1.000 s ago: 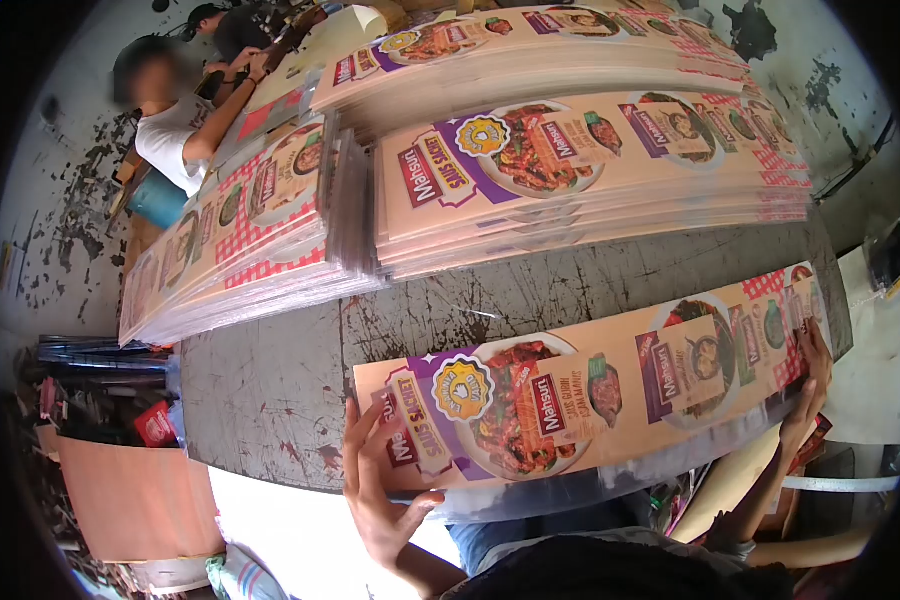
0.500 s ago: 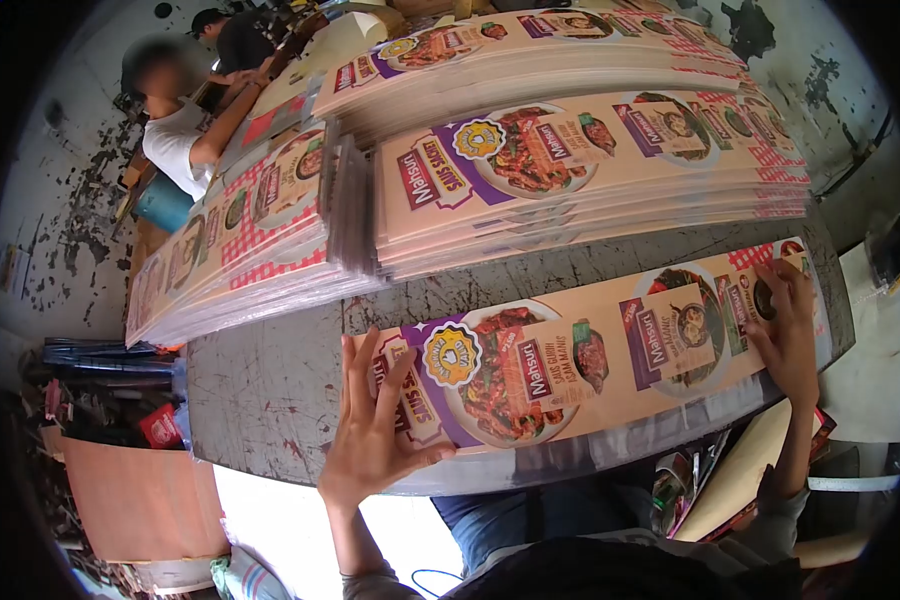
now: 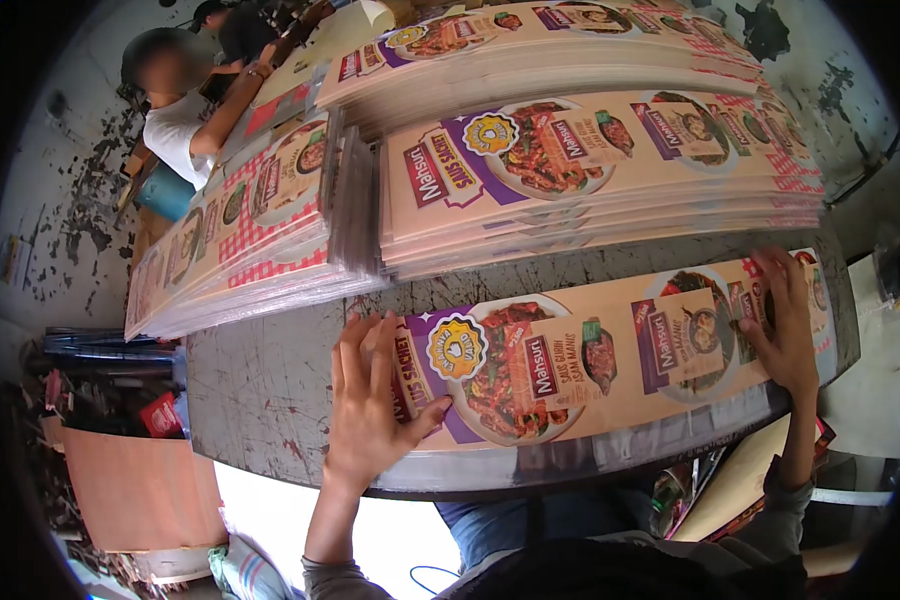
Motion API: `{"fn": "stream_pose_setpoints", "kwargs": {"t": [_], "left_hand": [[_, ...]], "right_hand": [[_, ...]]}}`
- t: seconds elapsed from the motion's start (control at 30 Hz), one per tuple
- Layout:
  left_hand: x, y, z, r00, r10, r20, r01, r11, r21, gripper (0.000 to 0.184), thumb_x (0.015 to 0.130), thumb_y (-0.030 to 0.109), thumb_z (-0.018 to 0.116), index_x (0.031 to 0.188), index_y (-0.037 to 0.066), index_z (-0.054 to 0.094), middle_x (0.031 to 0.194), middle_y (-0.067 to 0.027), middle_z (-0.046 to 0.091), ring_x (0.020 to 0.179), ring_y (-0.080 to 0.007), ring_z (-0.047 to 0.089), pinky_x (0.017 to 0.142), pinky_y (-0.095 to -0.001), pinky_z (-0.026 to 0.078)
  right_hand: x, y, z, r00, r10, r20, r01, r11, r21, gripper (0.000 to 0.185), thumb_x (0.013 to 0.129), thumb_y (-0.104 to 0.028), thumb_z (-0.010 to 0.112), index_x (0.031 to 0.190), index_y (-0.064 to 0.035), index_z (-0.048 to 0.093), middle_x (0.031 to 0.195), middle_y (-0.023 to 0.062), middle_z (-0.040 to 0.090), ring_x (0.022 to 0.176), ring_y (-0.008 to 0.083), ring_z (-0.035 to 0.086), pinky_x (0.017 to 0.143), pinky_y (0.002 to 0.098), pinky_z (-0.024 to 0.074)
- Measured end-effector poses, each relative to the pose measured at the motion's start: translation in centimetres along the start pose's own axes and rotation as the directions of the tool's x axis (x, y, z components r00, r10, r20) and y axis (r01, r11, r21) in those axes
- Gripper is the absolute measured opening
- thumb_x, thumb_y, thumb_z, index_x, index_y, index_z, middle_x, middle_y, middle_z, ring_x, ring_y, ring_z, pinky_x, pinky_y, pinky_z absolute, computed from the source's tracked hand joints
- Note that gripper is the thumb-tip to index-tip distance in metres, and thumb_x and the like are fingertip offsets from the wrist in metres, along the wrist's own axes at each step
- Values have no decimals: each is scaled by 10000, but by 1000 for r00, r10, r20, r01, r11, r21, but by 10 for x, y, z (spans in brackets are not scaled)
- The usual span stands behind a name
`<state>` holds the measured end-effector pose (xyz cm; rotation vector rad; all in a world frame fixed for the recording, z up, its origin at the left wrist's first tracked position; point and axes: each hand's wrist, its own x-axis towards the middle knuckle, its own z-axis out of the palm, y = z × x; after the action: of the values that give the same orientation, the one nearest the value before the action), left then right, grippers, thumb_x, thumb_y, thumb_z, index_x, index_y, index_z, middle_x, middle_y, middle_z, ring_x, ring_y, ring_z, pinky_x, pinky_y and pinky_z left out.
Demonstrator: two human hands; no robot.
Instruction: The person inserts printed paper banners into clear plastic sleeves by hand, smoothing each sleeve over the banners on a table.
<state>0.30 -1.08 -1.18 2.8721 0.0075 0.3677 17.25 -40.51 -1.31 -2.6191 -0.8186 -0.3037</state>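
Hanging low at our far left, a brown panel [image 3: 140, 490] sits beneath a red packet [image 3: 160, 415], while above them we see a blue container [image 3: 164, 192] and a co-worker in a white shirt [image 3: 173, 132]. Next we have a stack of checkered prints [image 3: 255, 215] at the left end of our scratched grey table [image 3: 260, 390]. Our left hand [image 3: 370, 395] is open, fingers laid over the left end of a Mahsuri printed sheet [image 3: 620, 350], thumb spread apart. That sheet lies slantwise on the table before us, a glossy clear strip [image 3: 570, 455] showing along its near edge. Beyond it we see a larger print stack [image 3: 595, 165]. Rightmost, our right hand [image 3: 785, 330] is open too, fingers reaching over the sheet's right end, gripping nothing we can make out.
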Motion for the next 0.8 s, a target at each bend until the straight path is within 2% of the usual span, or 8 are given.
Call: {"fn": "stream_pose_setpoints", "kwargs": {"t": [0.17,0.4,0.47,0.5,0.6,0.67,0.8], "left_hand": [[2,6,-3,1000,-24,-20,25,998,58,833,624,342,745,1280,-29,391,1226,-258,345,1145,-433,386,895,-510,407],[2,3,-1,998,-47,-35,47,999,15,838,589,358,767,1254,-30,435,1188,-228,362,1122,-399,400,894,-521,387],[1,3,-1,999,-53,-8,53,998,28,876,557,382,798,1232,-40,433,1149,-221,388,1093,-350,373,888,-488,303],[1,3,-1,998,-57,-8,57,998,27,876,557,382,798,1232,-40,433,1149,-221,388,1093,-350,373,888,-488,303],[2,2,-1,998,-45,-40,46,998,44,839,553,429,801,1174,-25,467,1105,-196,402,1035,-315,383,856,-451,295],[1,3,-2,997,-61,-43,63,997,41,720,544,350,813,1096,7,503,1082,-173,389,997,-307,416,827,-476,375],[-5,2,2,992,-96,-85,94,995,-28,665,549,303,818,1067,18,513,1061,-166,394,994,-300,411,836,-460,358]], "right_hand": [[5,-1,-1,1000,23,-21,-23,1000,3,660,657,-242,670,1228,-25,422,1247,191,386,1161,380,383,985,423,300],[8,0,1,999,31,-33,-32,999,-23,663,643,-287,689,1189,-23,423,1231,196,394,1145,394,390,965,430,316],[9,0,2,999,18,-43,-19,999,-26,668,644,-300,693,1188,-25,423,1225,197,395,1141,395,390,961,432,319],[8,-1,2,998,32,-48,-34,999,-34,662,641,-319,698,1170,-23,431,1208,195,400,1128,392,395,950,430,324],[8,-2,2,997,43,-64,-45,999,-30,641,632,-336,711,1123,-17,449,1164,186,410,1095,380,407,924,422,336],[9,-1,3,997,36,-75,-38,999,-20,624,626,-334,717,1094,-13,458,1137,180,414,1074,371,413,909,416,343],[8,1,4,995,26,-101,-24,1000,20,561,610,-299,725,1008,-7,458,1024,151,413,952,340,428,828,398,361]]}}
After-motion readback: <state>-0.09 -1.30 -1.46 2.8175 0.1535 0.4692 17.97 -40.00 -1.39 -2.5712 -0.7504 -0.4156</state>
